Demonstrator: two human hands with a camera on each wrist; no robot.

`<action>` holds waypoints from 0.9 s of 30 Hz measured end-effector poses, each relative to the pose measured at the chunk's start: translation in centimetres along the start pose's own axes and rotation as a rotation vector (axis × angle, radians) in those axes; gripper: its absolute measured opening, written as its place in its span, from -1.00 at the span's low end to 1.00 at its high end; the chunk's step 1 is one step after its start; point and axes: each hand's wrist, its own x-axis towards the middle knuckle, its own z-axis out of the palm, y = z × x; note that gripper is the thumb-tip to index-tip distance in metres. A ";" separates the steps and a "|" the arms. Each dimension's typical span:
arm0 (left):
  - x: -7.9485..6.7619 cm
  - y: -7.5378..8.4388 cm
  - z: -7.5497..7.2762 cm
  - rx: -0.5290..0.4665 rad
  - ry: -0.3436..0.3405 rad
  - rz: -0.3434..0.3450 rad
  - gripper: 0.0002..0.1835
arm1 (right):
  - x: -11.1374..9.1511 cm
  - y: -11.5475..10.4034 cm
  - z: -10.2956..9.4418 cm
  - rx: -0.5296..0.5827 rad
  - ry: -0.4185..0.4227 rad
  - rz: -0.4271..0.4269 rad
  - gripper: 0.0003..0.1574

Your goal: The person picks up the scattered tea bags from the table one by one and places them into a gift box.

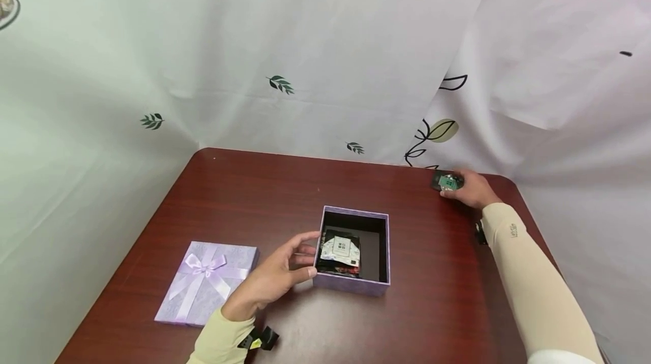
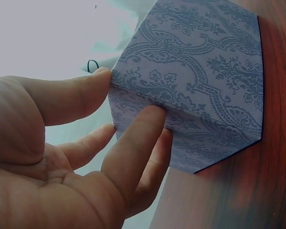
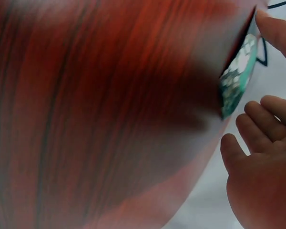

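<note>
A purple patterned open box (image 1: 351,284) stands near the middle of the table. My left hand (image 1: 280,268) is at its left side, with fingertips and thumb touching the outer walls around a corner, seen close in the left wrist view. Several flat packets lie in the box's left half, a white one (image 1: 330,254) with a pale label on top and black ones beneath. At the far right back, my right hand (image 1: 474,190) reaches a dark flat packet (image 1: 448,182) with a green label. In the right wrist view, its thumb is at the packet's end while the fingers are spread.
A lilac lid (image 1: 203,290) with a ribbon bow lies to the left of the box. The dark red wooden table (image 1: 427,251) has rounded back corners. White cloth (image 1: 325,42) with leaf prints hangs behind it and at both sides.
</note>
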 end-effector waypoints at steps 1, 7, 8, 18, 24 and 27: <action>0.0 0.0 0.0 0.002 0.000 0.001 -0.25 | -0.1 0.2 0.0 -0.008 -0.009 0.005 0.20; 0.1 -0.1 0.0 -0.012 -0.011 0.004 -0.24 | 0.0 0.8 -0.2 -0.040 -0.041 0.019 0.22; 0.1 -0.1 0.0 -0.016 -0.013 0.005 -0.24 | 0.1 0.8 -0.2 -0.045 -0.040 0.018 0.22; 0.2 -0.3 0.0 -0.019 -0.020 0.007 -0.25 | -0.1 0.8 -0.2 -0.047 -0.020 0.011 0.12; 0.1 -0.3 0.0 -0.018 -0.019 0.005 -0.24 | -0.3 -0.3 -0.5 -0.025 0.010 -0.034 0.04; 0.1 -0.3 0.0 -0.014 -0.018 0.004 -0.24 | -0.4 -1.4 -0.9 -0.012 0.043 -0.077 -0.01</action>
